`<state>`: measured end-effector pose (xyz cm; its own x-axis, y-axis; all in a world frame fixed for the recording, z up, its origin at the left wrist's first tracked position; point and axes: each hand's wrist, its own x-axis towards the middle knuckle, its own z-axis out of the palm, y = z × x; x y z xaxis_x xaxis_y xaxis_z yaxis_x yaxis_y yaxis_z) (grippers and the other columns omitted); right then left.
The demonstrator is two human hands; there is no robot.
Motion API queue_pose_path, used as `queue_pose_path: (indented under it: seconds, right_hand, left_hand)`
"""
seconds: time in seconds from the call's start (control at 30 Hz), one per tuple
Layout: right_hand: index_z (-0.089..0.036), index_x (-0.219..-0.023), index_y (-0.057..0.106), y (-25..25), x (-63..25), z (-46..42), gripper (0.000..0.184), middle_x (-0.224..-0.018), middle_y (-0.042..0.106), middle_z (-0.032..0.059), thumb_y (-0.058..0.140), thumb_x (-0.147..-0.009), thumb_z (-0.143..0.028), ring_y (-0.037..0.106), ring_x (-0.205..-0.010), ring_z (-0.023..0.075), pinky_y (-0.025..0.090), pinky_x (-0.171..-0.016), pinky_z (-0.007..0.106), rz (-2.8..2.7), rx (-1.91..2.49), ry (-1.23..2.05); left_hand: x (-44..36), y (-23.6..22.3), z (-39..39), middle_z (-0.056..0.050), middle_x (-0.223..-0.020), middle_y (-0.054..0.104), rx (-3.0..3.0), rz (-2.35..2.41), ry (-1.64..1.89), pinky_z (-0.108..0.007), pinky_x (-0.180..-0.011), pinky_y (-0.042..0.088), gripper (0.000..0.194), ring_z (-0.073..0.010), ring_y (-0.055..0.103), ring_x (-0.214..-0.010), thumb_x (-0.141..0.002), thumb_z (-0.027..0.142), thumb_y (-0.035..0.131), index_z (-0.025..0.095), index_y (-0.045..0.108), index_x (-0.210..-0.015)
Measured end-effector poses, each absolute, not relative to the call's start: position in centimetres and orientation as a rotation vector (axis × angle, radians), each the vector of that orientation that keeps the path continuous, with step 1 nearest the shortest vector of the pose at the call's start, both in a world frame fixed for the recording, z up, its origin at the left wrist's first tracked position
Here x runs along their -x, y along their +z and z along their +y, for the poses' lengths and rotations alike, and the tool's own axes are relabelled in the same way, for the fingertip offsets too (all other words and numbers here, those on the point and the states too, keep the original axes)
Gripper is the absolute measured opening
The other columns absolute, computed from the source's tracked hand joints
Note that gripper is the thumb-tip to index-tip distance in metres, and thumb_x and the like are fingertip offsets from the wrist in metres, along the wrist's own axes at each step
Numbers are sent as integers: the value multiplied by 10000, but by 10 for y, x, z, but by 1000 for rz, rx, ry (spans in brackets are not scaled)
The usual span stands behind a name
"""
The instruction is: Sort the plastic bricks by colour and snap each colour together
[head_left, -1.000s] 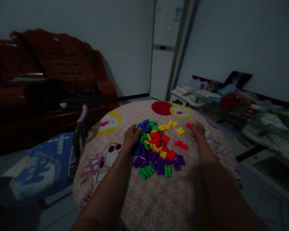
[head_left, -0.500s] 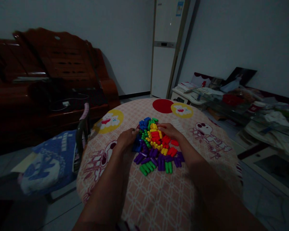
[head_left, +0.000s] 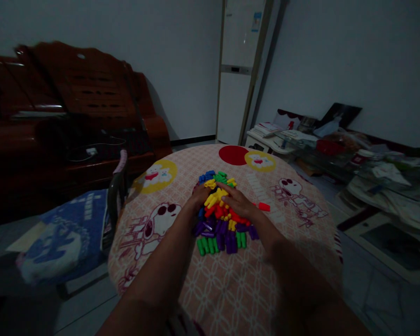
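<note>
Yellow blocks [head_left: 215, 198] are partly hiding our left hand [head_left: 198, 195]; our right hand [head_left: 241, 204] is overlapping red ones [head_left: 238, 218]. Whether either is gripping anything, we cannot tell.

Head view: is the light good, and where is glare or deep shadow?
Head view: dim overall, yet the coloured pieces look vivid; small glints on the wooden sofa and white upright unit; near-black shadow beneath the sofa.

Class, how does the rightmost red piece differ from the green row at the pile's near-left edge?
The red piece lies at the right of the pile; the green row lies along its near edge. The green row spans wider than the red piece. Both lie on the tablecloth.
</note>
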<state>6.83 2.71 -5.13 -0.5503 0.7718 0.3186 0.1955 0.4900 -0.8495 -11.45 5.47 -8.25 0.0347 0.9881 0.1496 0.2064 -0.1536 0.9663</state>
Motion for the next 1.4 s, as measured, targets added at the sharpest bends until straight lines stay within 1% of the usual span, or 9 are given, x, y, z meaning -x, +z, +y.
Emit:
queue_pose_path:
  seconds: [0.17, 0.3, 0.4, 0.57, 0.8, 0.93, 1.1, 1.27, 1.4]
  right_hand:
    - [-252, -1330, 634, -47, -97, 11, 481, -1362, 638, 55, 584, -867, -374, 590, -1260, 252, 507, -1023, 414, -1829, 837, 1163]
    - [-195, -1143, 731, -49, -141, -1, 397, -1149, 734, 94, 613, -800, -357, 684, -1049, 252, 583, -805, 353, -1655, 1225, 897]
    - [-177, -915, 750, -47, -171, -14, 269, -838, 749, 83, 592, -806, -365, 695, -739, 201, 547, -586, 277, -1623, 1533, 673]
    - [-177, -821, 677, -53, -176, -25, 305, -576, 622, 9, 549, -860, -450, 564, -431, 131, 388, -342, 201, -1583, 1682, 973]
    - [-181, -1255, 654, -77, -132, -8, 488, -813, 721, 38, 604, -837, -428, 687, -690, 154, 575, -581, 263, -1521, 1238, 1245]
    - [-237, -1273, 659, -82, -121, -3, 550, -1213, 701, 102, 682, -782, -484, 719, -935, 219, 613, -775, 384, -1441, 1030, 1306]
    - [-209, -1218, 693, -79, -130, -1, 489, -1172, 729, 118, 634, -792, -442, 713, -969, 248, 595, -829, 429, -1456, 1158, 969]
    - [-173, -1109, 743, -81, -163, 1, 389, -1198, 716, 150, 535, -823, -335, 645, -1145, 303, 465, -1060, 493, -1509, 1566, 267]
    - [-181, -1188, 714, -90, -175, 4, 420, -1193, 717, 145, 526, -846, -335, 657, -1129, 292, 469, -1054, 463, -1529, 1712, 274]
  left_hand:
    - [105, -66, 42, -75, -1324, 666, -1329, 1033, 1068, -429, -955, 571, 616, -255, 690, -1090, -832, 247, 466, 232, 509, -1447]
    - [101, -53, 36, -75, -1476, 543, -1646, 945, 1063, -461, -1004, 530, 714, -264, 624, -1216, -782, 194, 434, 247, 447, -1494]
    - [93, -40, 23, -87, -1477, 537, -2054, 980, 1035, -485, -1112, 426, 577, -276, 548, -1302, -847, 270, 470, 230, 534, -1419]
    - [59, -33, -19, -132, -1356, 607, -2622, 1071, 614, -564, -1158, 292, 543, -357, 504, -1296, -774, 476, 701, 231, 654, -1257]
    - [62, -50, -18, -161, -1344, 585, -2701, 1468, 534, -635, -1117, 264, 332, -390, 469, -1289, -771, 275, 668, 201, 698, -1093]
    - [108, -56, 14, -130, -1325, 610, -2471, 1693, 684, -498, -1059, 411, 351, -349, 540, -1232, -754, 209, 637, 217, 704, -1098]
    - [154, -66, 36, -111, -1327, 612, -2177, 1828, 974, -422, -1058, 452, 355, -310, 578, -1208, -792, 301, 637, 226, 692, -1135]
    - [183, -64, 37, -178, -1349, 597, -2004, 1957, 964, -482, -1117, 394, 583, -367, 531, -1285, -765, 454, 708, 163, 644, -1267]
    - [174, -47, 14, -155, -1498, 485, -2224, 1603, 690, -516, -1149, 348, 879, -403, 389, -1415, -660, 610, 771, 251, 537, -1427]
